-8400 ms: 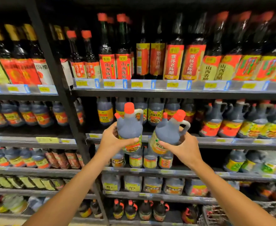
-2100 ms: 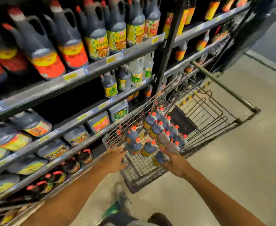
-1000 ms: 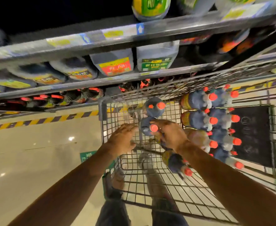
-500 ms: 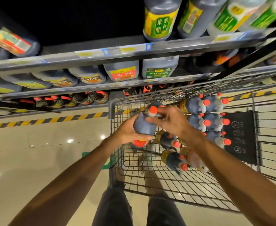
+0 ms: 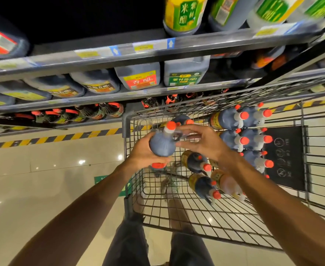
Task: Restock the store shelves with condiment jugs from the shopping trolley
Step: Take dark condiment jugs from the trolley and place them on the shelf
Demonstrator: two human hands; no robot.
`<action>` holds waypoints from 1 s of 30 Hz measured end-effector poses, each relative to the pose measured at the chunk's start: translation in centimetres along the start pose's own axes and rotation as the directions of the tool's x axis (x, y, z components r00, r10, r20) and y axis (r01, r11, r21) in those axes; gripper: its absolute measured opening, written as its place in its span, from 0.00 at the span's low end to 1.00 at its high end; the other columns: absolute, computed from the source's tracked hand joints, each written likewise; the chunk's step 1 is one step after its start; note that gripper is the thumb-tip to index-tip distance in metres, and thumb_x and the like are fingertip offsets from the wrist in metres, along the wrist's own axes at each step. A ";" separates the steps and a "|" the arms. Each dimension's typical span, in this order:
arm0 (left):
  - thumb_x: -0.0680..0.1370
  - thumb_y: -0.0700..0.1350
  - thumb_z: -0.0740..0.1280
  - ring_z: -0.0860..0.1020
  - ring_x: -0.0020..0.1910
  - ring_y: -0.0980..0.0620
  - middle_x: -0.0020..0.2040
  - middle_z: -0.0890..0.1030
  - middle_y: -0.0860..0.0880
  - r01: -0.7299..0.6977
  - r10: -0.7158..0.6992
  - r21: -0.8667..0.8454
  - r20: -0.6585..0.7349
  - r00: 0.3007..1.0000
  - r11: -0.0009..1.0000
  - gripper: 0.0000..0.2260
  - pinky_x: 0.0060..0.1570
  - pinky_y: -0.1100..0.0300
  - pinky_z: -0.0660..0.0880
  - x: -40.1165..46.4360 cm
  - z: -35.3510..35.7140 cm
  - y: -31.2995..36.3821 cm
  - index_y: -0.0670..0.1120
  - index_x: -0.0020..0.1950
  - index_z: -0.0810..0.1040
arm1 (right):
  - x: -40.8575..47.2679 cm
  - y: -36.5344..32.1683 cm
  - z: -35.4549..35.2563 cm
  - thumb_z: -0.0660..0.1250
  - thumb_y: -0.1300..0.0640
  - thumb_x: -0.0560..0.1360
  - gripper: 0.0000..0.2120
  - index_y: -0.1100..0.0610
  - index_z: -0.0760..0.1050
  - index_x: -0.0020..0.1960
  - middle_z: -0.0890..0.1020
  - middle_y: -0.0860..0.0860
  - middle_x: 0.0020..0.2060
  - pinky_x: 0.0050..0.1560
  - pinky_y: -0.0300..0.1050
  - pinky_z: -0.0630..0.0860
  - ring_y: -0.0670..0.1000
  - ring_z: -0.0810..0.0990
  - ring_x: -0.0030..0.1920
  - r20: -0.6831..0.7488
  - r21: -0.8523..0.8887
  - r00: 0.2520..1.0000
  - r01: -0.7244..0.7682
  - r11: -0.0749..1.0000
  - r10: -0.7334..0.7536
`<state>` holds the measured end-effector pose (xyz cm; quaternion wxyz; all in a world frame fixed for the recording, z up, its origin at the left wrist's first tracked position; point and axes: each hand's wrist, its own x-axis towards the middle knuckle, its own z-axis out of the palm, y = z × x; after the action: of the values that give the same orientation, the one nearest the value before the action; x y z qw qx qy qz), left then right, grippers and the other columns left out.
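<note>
I look straight down into a wire shopping trolley (image 5: 126, 122) beside the shelves. My left hand (image 5: 143, 153) is wrapped around the belly of a dark condiment jug (image 5: 162, 144) with a red cap, held over the trolley's left end. My right hand (image 5: 203, 144) hovers just right of it, fingers spread, with thumb and fingertips at the jug's handle. Several more red-capped jugs (image 5: 232, 120) stand in rows at the trolley's right side. Two others (image 5: 196, 162) lie tipped on the wire floor under my right wrist.
Store shelves (image 5: 119, 54) run above the trolley, holding large dark jugs with coloured labels (image 5: 138, 77). Small bottles (image 5: 100, 112) fill the lowest shelf. Yellow-black tape (image 5: 52, 138) marks the tiled floor. A dark child-seat panel (image 5: 284, 156) closes the trolley's right end. My legs are below.
The left hand took one jug and lifted it slightly. The right hand, which gripped the jug's top half a second ago, has spread its fingers and slid to the handle side.
</note>
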<state>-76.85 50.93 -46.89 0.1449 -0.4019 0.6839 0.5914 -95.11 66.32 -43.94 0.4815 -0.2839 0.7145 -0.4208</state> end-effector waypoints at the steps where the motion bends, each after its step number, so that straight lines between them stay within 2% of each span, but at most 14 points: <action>1: 0.57 0.47 0.86 0.80 0.59 0.54 0.59 0.81 0.55 0.011 -0.013 -0.042 -0.037 0.999 0.999 0.39 0.63 0.47 0.77 0.0 0.0 0.0 0.50 0.65 0.75 | -0.3 0.9 -0.8 0.80 0.56 0.70 0.16 0.55 0.83 0.56 0.86 0.47 0.50 0.57 0.45 0.81 0.46 0.84 0.54 -0.051 0.022 0.998 -0.023 0.999 0.024; 3: 0.59 0.43 0.86 0.80 0.57 0.57 0.58 0.81 0.56 0.030 -0.041 -0.126 -0.087 0.995 0.992 0.37 0.63 0.46 0.76 0.1 -0.2 0.1 0.51 0.64 0.75 | -0.6 3.3 -2.3 0.79 0.56 0.70 0.14 0.56 0.81 0.54 0.85 0.52 0.50 0.58 0.56 0.80 0.53 0.83 0.54 -0.182 0.035 0.981 -0.057 0.998 0.063; 5: 0.56 0.48 0.85 0.81 0.58 0.55 0.58 0.82 0.54 0.023 -0.043 -0.168 -0.119 0.992 0.986 0.38 0.63 0.45 0.77 0.5 -0.4 0.2 0.51 0.63 0.75 | -0.3 5.6 -3.1 0.80 0.51 0.67 0.20 0.53 0.79 0.57 0.84 0.52 0.53 0.58 0.59 0.79 0.52 0.82 0.56 -0.241 -0.023 0.964 -0.124 0.992 0.115; 9: 0.54 0.54 0.83 0.81 0.60 0.47 0.59 0.82 0.48 0.007 -0.040 -0.198 -0.161 0.986 0.980 0.41 0.61 0.42 0.78 1.6 -0.1 -0.4 0.47 0.64 0.75 | 2.7 8.5 -3.1 0.84 0.51 0.63 0.49 0.51 0.63 0.77 0.73 0.50 0.70 0.68 0.55 0.73 0.51 0.72 0.69 -0.099 -0.275 0.969 -0.247 0.929 0.228; 12: 0.53 0.53 0.82 0.80 0.60 0.47 0.60 0.81 0.48 -0.013 -0.028 -0.219 -0.182 0.983 0.976 0.39 0.61 0.43 0.78 2.5 0.4 -1.2 0.50 0.61 0.75 | 5.9 10.6 -2.0 0.86 0.54 0.57 0.58 0.44 0.57 0.79 0.71 0.49 0.73 0.70 0.53 0.72 0.52 0.69 0.72 -0.027 -0.261 0.962 -0.268 0.927 0.271; 14: 0.52 0.54 0.81 0.80 0.58 0.49 0.59 0.81 0.50 -0.017 -0.026 -0.215 -0.194 0.981 0.976 0.38 0.60 0.46 0.78 3.0 0.6 -1.7 0.52 0.60 0.74 | 7.6 11.8 -1.1 0.86 0.60 0.57 0.58 0.45 0.59 0.78 0.73 0.49 0.71 0.61 0.46 0.79 0.52 0.74 0.68 -0.012 -0.106 0.959 -0.281 0.954 0.282; 15: 0.52 0.55 0.81 0.81 0.58 0.50 0.58 0.81 0.50 -0.024 -0.019 -0.206 -0.203 0.979 0.978 0.38 0.59 0.48 0.79 3.1 0.7 -1.9 0.51 0.60 0.75 | 8.0 12.0 -0.6 0.84 0.65 0.58 0.55 0.48 0.60 0.78 0.74 0.49 0.69 0.53 0.37 0.80 0.50 0.77 0.65 -0.006 -0.041 0.965 -0.263 0.964 0.263; 16: 0.52 0.55 0.81 0.81 0.57 0.51 0.58 0.82 0.51 -0.030 -0.013 -0.199 -0.211 0.977 0.980 0.38 0.59 0.49 0.79 3.3 0.7 -2.1 0.50 0.60 0.75 | 8.5 12.4 -0.3 0.83 0.68 0.61 0.52 0.52 0.62 0.78 0.75 0.49 0.66 0.47 0.29 0.78 0.46 0.78 0.61 -0.019 -0.020 0.967 -0.255 0.967 0.255; 18: 0.53 0.55 0.82 0.82 0.57 0.51 0.57 0.83 0.51 -0.034 -0.010 -0.189 -0.231 0.973 0.981 0.39 0.58 0.49 0.80 3.5 0.8 -2.6 0.48 0.61 0.76 | 9.1 13.2 0.3 0.82 0.69 0.62 0.48 0.57 0.64 0.76 0.76 0.47 0.61 0.45 0.22 0.73 0.33 0.78 0.55 -0.081 -0.040 0.974 -0.216 0.976 0.212; 20: 0.53 0.55 0.84 0.82 0.56 0.53 0.57 0.83 0.52 -0.029 -0.015 -0.174 -0.248 0.969 0.984 0.38 0.56 0.51 0.80 3.7 0.8 -2.9 0.49 0.60 0.76 | 9.1 13.7 0.7 0.84 0.66 0.61 0.47 0.59 0.65 0.75 0.78 0.47 0.61 0.52 0.24 0.73 0.27 0.76 0.55 -0.164 -0.091 0.975 -0.163 0.982 0.147; 22: 0.55 0.52 0.85 0.82 0.55 0.55 0.56 0.82 0.54 -0.039 -0.005 -0.170 -0.252 0.968 0.985 0.36 0.54 0.56 0.80 3.7 0.9 -3.0 0.52 0.59 0.76 | 8.9 13.8 1.1 0.85 0.54 0.60 0.48 0.54 0.66 0.75 0.80 0.48 0.63 0.61 0.36 0.77 0.37 0.78 0.60 -0.196 -0.210 0.978 -0.120 0.970 0.078; 24: 0.57 0.47 0.86 0.81 0.54 0.58 0.56 0.82 0.54 -0.050 0.007 -0.172 -0.244 0.970 0.984 0.33 0.51 0.63 0.79 3.6 1.0 -2.9 0.54 0.57 0.75 | 8.5 13.9 1.2 0.83 0.45 0.61 0.46 0.51 0.68 0.74 0.81 0.49 0.63 0.60 0.46 0.80 0.50 0.81 0.60 -0.215 -0.348 0.977 -0.084 0.934 0.008; 26: 0.58 0.44 0.86 0.81 0.54 0.60 0.56 0.82 0.54 -0.064 0.020 -0.167 -0.249 0.968 0.984 0.32 0.48 0.67 0.78 3.2 1.0 -2.8 0.54 0.56 0.75 | 8.1 13.4 1.0 0.83 0.44 0.61 0.45 0.52 0.69 0.73 0.83 0.50 0.61 0.56 0.47 0.81 0.54 0.83 0.57 -0.219 -0.436 0.975 -0.058 0.898 -0.043; 30: 0.57 0.49 0.85 0.81 0.56 0.55 0.57 0.82 0.52 -0.091 0.048 -0.165 -0.244 0.969 0.982 0.35 0.52 0.62 0.79 1.4 0.7 -1.4 0.50 0.60 0.76 | 5.5 11.5 0.0 0.82 0.42 0.61 0.40 0.49 0.72 0.70 0.84 0.48 0.57 0.48 0.38 0.75 0.52 0.83 0.54 -0.240 -0.502 0.967 -0.048 0.864 -0.085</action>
<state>-76.96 51.09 -48.96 0.0050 -0.4569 0.6556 0.6012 -97.13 67.48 -56.50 0.2911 -0.3503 0.8523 -0.2572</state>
